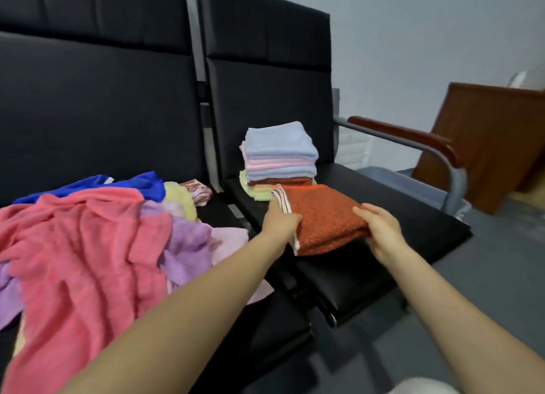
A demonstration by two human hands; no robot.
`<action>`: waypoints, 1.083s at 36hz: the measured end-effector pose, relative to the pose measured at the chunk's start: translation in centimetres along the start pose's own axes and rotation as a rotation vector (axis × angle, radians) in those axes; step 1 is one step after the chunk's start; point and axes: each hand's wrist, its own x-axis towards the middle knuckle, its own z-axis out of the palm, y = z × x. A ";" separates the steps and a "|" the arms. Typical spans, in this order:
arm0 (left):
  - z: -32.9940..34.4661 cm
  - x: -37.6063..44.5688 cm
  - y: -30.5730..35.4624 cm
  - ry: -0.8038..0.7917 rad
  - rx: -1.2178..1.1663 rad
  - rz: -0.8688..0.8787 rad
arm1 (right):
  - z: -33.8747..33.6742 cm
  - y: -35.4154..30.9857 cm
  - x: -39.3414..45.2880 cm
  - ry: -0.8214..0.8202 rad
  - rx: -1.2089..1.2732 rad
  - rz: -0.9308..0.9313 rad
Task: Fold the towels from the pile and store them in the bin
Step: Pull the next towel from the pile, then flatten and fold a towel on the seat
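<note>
Fold step done on orange towel (324, 216), frame centre on the black seat (413, 210), just in front of the folded stack (280, 157). Left hand (280, 221) and right hand (380, 228) gripped its side edges, fingers curled round. Next, probably: lift onto stack. Pile (88, 231) left of frame; no bin visible.
</note>
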 end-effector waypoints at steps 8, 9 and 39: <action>0.8 0.6 -1.6 -0.045 0.318 0.004 | -2.6 1.5 0.6 0.078 -0.831 -0.277; 0.3 0.5 -1.5 -0.055 0.328 -0.010 | -2.7 1.5 0.5 0.090 -0.866 -0.300; -33.8 -14.5 1.5 0.455 0.581 -0.033 | 24.4 2.3 -15.5 -0.579 -0.703 -0.503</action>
